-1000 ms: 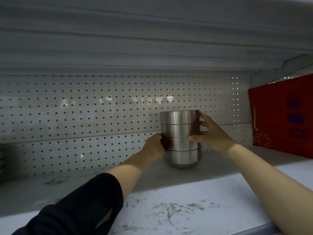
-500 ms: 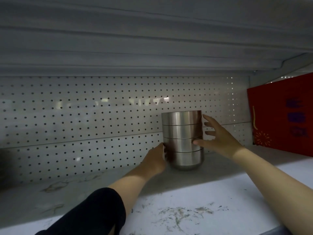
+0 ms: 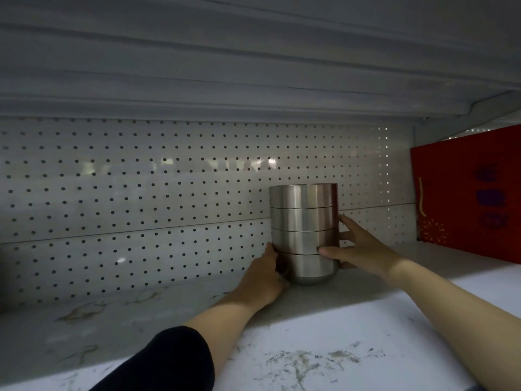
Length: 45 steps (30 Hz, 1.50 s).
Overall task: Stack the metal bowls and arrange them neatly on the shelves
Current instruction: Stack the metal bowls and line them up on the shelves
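Note:
A stack of several shiny metal bowls (image 3: pixel 304 221) stands upright on the white shelf (image 3: pixel 324 328), close to the perforated back panel. My left hand (image 3: pixel 263 277) grips the lowest bowl on its left side, low down near the shelf surface. My right hand (image 3: pixel 356 245) wraps the right side of the stack, thumb across the front at the seam above the lowest bowl and fingers behind. The bottom of the stack rests on the shelf.
A red box (image 3: pixel 465 193) with gold print stands at the right end of the shelf. The pegboard back wall (image 3: pixel 141 207) runs behind, and the upper shelf's underside (image 3: pixel 253 66) hangs low overhead. The shelf front is scuffed with dark marks.
The stack has settled lower and slightly right onto the shelf. My left hand slid down to the bottom bowl. My right hand, briefly spread loose, now clasps the stack again.

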Motion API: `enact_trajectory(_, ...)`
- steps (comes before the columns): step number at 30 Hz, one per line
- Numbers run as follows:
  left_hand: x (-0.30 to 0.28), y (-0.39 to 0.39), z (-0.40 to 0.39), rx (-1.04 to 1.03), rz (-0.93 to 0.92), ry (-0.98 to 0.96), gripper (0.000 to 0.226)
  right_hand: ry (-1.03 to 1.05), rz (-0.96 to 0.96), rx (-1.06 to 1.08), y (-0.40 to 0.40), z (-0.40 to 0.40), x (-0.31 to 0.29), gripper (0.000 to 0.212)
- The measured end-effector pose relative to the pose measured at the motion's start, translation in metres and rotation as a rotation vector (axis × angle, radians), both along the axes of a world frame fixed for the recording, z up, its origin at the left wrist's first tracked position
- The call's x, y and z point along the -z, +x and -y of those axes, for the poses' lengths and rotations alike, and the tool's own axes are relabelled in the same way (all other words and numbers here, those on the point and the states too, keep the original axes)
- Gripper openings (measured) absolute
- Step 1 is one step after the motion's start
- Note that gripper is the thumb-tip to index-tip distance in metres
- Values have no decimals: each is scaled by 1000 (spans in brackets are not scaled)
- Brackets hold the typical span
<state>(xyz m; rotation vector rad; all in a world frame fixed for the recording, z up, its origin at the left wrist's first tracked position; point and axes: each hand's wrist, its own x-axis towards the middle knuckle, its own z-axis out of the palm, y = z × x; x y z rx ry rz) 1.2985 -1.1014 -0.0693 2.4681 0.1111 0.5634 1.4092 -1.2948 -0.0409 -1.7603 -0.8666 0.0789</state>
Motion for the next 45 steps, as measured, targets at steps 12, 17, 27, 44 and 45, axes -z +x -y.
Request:
enact_trajectory(12,-1,-2,7,-117,90,57,42,38,-68,-148,13,-3,-11,102)
enact_trajectory(17,-13,13,37,-163,139,54,39,62,-28,-199,40,20,-23,102)
enact_trajectory(27,-37,97,101,-129,115,66,45,132,-52,-203,113,93,-35,87)
enact_trajectory(44,-11,140,117,-150,50,73,43,101,-49,-116,166,96,4,107)
enact_trajectory(45,-11,140,117,-150,50,78,43,100,-43,-114,166,96,4,107)
